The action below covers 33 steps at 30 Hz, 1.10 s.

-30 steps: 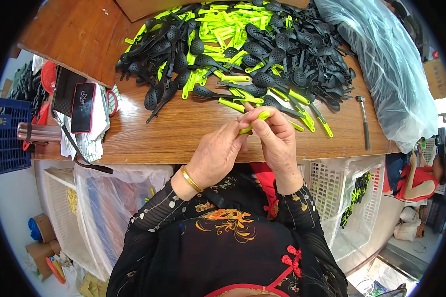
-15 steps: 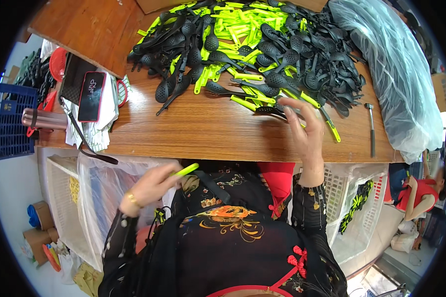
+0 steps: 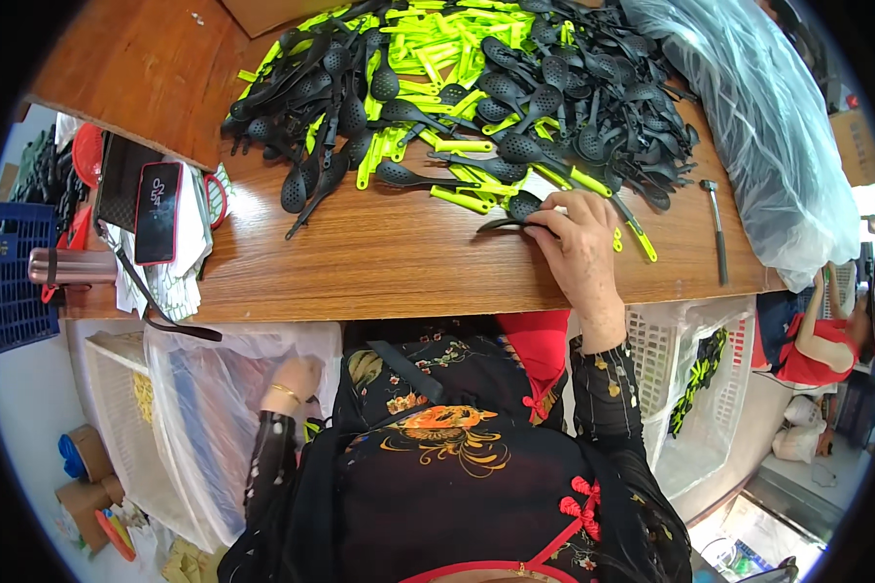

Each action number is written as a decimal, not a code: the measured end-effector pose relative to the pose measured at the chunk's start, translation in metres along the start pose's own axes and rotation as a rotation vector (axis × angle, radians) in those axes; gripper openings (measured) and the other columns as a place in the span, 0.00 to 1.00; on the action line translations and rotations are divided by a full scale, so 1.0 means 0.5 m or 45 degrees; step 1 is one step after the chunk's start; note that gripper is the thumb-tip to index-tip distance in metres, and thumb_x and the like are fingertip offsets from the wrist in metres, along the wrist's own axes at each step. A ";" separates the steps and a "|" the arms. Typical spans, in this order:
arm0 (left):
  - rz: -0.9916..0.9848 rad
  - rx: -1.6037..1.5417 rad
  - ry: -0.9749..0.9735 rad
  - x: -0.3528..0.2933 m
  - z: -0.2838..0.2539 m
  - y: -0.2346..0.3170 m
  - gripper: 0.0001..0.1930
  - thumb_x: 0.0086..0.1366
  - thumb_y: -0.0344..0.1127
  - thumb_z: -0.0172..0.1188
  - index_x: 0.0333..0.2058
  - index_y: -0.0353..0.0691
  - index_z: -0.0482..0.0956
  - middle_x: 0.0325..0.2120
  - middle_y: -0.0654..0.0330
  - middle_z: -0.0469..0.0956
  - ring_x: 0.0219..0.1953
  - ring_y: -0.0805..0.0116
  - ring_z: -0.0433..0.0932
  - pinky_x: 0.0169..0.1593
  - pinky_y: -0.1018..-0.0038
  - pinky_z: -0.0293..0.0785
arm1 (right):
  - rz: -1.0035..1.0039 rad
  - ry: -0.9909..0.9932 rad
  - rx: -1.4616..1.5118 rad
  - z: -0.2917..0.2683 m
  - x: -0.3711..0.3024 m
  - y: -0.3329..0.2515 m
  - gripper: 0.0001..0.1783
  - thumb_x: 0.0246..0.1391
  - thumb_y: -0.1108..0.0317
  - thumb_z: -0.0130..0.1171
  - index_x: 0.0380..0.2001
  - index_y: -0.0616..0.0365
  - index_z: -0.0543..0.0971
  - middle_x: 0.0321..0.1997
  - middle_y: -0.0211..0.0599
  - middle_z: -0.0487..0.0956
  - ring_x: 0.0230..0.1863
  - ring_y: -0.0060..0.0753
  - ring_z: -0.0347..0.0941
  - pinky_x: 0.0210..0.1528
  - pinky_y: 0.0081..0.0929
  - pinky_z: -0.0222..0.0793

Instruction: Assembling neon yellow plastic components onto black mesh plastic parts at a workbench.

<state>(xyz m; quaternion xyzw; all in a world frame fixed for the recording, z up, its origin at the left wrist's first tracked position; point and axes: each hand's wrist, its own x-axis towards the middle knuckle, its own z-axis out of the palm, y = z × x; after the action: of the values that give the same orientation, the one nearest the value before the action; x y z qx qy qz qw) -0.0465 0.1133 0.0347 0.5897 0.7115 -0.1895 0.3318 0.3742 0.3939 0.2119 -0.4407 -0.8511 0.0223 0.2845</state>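
My right hand (image 3: 576,228) is at the near edge of the pile, its fingers closed on a black spoon (image 3: 501,224) seen nearly edge-on; its handle is hidden under the hand. Close beside lie a black perforated spoon (image 3: 523,149) and a black-and-lime handle (image 3: 637,231). My left hand (image 3: 297,377) is low at the plastic-lined crate (image 3: 233,340) below the table's left front. It is blurred and its fingers are hidden, so whether it holds anything does not show.
Loose lime-green handles (image 3: 428,44) and black spoon heads heap across the table (image 3: 379,272). A hammer (image 3: 716,233) and clear plastic bundle (image 3: 749,126) lie right; a phone (image 3: 158,214) and pink flask (image 3: 73,266) left. Another crate (image 3: 724,428) stands right; a person in red (image 3: 826,335) is beyond.
My left hand has gone down and left to the crate; the lime-green handle it held is out of sight. My right hand has closed on a black spoon. The view has shifted slightly.
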 end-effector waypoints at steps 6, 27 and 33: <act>0.778 -0.923 0.434 -0.164 -0.465 0.314 0.12 0.70 0.41 0.64 0.41 0.37 0.85 0.37 0.53 0.86 0.36 0.48 0.85 0.40 0.56 0.80 | -0.246 -0.183 0.265 0.001 0.025 -0.093 0.07 0.51 0.68 0.72 0.34 0.48 0.85 0.35 0.25 0.83 0.48 0.34 0.78 0.70 0.50 0.58; 0.714 -1.251 0.661 -0.027 -0.468 0.436 0.08 0.74 0.35 0.62 0.45 0.36 0.81 0.34 0.57 0.83 0.31 0.69 0.84 0.35 0.76 0.80 | -0.235 -0.008 -0.055 0.115 0.147 -0.017 0.10 0.47 0.67 0.73 0.34 0.46 0.85 0.41 0.21 0.82 0.50 0.31 0.77 0.66 0.46 0.62; 0.725 -2.314 -0.648 0.008 -0.446 0.397 0.26 0.83 0.51 0.41 0.60 0.33 0.72 0.47 0.49 0.83 0.44 0.59 0.87 0.45 0.68 0.86 | -0.306 0.158 0.142 0.091 0.140 -0.052 0.11 0.53 0.69 0.69 0.41 0.43 0.88 0.44 0.20 0.86 0.56 0.31 0.79 0.74 0.53 0.55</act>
<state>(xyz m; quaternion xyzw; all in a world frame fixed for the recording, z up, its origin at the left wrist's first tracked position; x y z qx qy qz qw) 0.0892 0.3095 0.2138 0.2014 0.3251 0.3949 0.8353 0.3003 0.4412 0.2138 -0.3198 -0.8759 0.0081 0.3611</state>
